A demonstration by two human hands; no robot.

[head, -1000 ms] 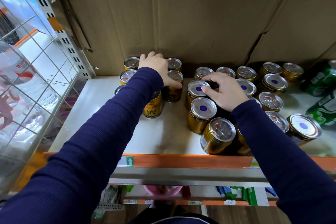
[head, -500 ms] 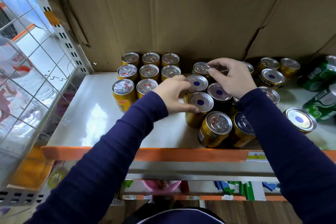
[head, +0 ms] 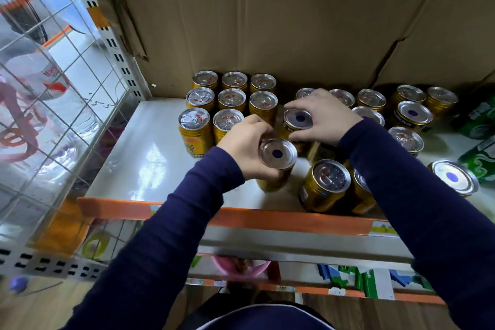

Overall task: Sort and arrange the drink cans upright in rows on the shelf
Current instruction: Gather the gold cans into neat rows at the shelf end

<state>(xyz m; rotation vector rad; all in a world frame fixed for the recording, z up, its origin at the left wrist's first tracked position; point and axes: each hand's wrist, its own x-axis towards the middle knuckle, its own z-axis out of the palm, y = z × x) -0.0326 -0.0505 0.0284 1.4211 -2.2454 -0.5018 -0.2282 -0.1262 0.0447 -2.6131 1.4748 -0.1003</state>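
Note:
Gold drink cans stand on a white shelf (head: 150, 158). A neat block of upright gold cans (head: 230, 99) fills the back left in rows. My left hand (head: 245, 149) is wrapped around a gold can with a blue dot on its silver end (head: 278, 154), near the shelf's middle. My right hand (head: 325, 118) grips a second blue-dot can (head: 297, 118) just behind it. Loose gold cans (head: 328, 182) crowd the right half, some with pull-tab tops up, some with the blue-dot end up (head: 452, 177).
Green cans (head: 479, 118) lie on their sides at the far right. Brown cardboard (head: 267, 21) backs the shelf. A wire grid panel (head: 61, 83) closes the left side. An orange strip (head: 267, 220) marks the shelf's front edge, with a lower shelf below.
My left hand has closed around the front blue-dot can. My right hand has dropped from the back row onto the blue-dot can behind it.

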